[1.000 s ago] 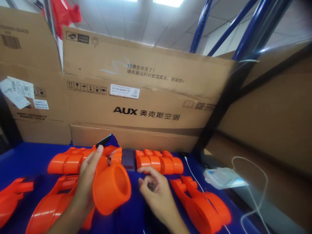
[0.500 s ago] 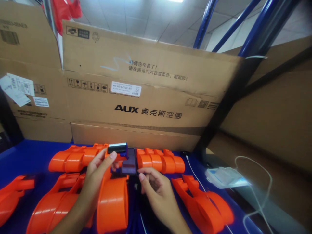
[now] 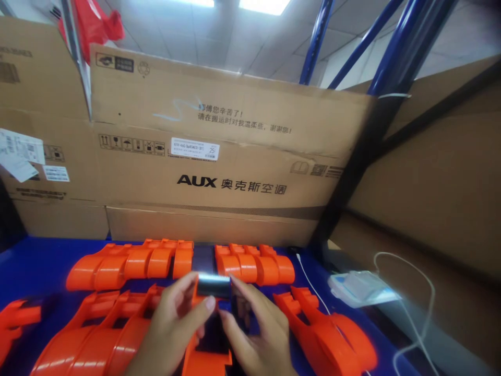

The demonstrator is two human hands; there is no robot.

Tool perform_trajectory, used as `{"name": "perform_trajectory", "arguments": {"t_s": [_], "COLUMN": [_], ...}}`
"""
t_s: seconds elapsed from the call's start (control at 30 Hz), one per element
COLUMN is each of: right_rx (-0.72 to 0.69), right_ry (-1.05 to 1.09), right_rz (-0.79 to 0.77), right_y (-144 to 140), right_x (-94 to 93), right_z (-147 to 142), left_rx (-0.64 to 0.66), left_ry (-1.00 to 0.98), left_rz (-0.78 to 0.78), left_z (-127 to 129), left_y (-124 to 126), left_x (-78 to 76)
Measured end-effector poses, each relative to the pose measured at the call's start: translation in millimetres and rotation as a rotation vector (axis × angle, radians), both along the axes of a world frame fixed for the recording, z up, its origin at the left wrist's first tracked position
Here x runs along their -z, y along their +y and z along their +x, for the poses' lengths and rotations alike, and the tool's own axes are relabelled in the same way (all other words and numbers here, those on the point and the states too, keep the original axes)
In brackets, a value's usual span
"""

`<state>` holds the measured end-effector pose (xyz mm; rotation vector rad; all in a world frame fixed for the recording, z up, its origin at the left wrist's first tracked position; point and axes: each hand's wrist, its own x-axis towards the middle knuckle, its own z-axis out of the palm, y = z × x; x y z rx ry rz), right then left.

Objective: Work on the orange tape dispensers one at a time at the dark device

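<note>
Both my hands meet low in the middle of the view over an orange plastic tape dispenser (image 3: 205, 363). My left hand (image 3: 174, 326) grips its body, thumb and forefinger up beside the toothed metal blade (image 3: 213, 286) at its top. On the other side, my right hand (image 3: 256, 334) holds it with a fingertip against the blade's right end. Most of the dispenser is hidden behind my fingers. It sits low over the blue table (image 3: 35, 261).
More orange dispenser shells lie around: two at the back (image 3: 129, 263) (image 3: 254, 263), two at front left (image 3: 90, 339), one at front right (image 3: 329, 334). A dark flat item (image 3: 203, 257) lies between the back two. Cardboard boxes (image 3: 219, 156) wall the rear. A white cable (image 3: 407, 292) and packet (image 3: 362, 287) lie right.
My left hand turned the dispenser from open end facing me to blade end up and brought it closer. My right hand closed in onto the blade end.
</note>
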<state>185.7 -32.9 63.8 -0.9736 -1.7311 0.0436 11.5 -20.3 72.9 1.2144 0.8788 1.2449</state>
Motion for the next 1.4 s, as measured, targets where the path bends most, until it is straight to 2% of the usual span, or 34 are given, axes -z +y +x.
{"name": "perform_trajectory", "arguments": {"t_s": [0.17,0.3,0.43,0.6,0.8,1.03,1.17,1.4], "right_rx": [-0.026,-0.086,-0.129,-0.115,-0.121,-0.049,-0.029,-0.125], "right_ry": [-0.067,-0.082,-0.086,-0.115,-0.229,-0.261,-0.281,-0.207], "right_rz": [0.066,0.076,0.021,-0.020,0.132,0.271,0.311,0.212], "right_y": [2,1,-1,-1,8,14,15,10], "right_x": [3.3,0.5,-1.2,-4.1,-3.9,9.1,13.5,-0.7], "right_z": [1,1,1,2,3,3,2,9], "left_rx": [-0.003,0.002,0.031,0.039,-0.006,0.067,0.054,0.044], "left_ry": [0.060,0.070,0.071,-0.001,-0.137,-0.117,-0.124,-0.103], "left_rz": [0.070,0.065,0.058,0.016,-0.062,-0.104,-0.093,-0.131], "left_z": [6,7,4,1,4,6,6,6], "left_y": [0,-3,-3,3,5,3,2,2], "left_x": [-6.8,-9.1,-5.3,-3.3,-4.5,2.1,1.7,-0.8]}}
